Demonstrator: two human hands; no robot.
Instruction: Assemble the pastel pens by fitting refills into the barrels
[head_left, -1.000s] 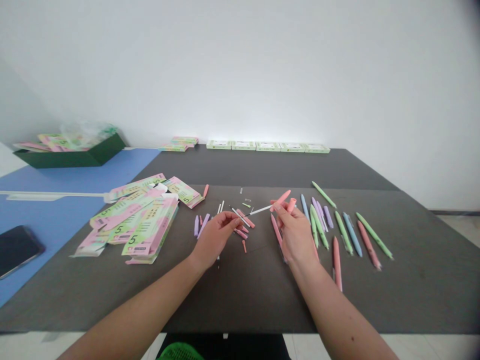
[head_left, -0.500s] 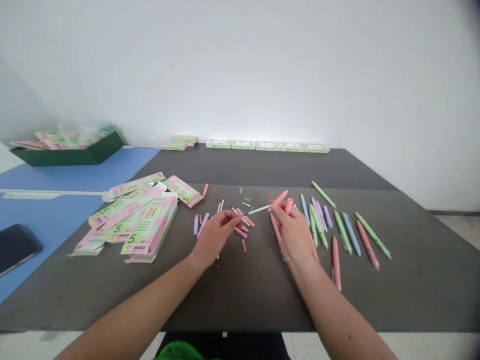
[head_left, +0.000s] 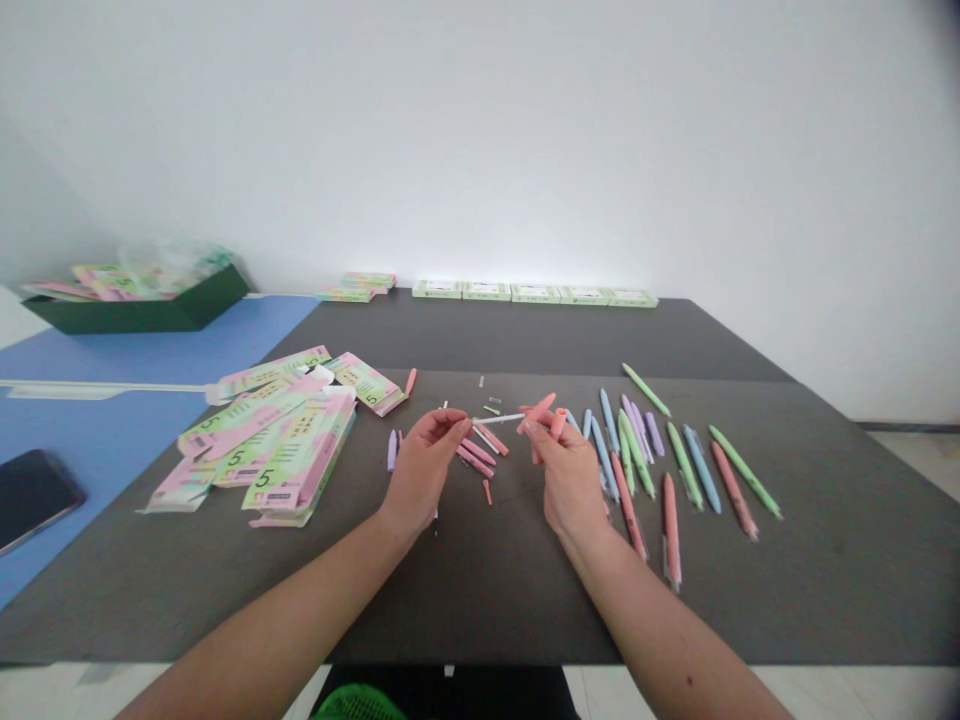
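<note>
the right hand (head_left: 571,478) has a narrow grip on a pink pen barrel (head_left: 537,408) at mid-frame, a white refill (head_left: 499,419) poking from it toward the left hand (head_left: 424,470), curled just beside its tip, holding anything or not cannot be told, above loose pink pen parts (head_left: 477,455) on the dark table (head_left: 840,560).

Inspected surface, dark grey tabletop (head_left: 480,600), flattened pink-and-green paper cartons heaped centre-left (head_left: 266,430), pastel plastic pens spread centre-right (head_left: 686,465), pale green boxes lined along far edge (head_left: 536,292)
</note>
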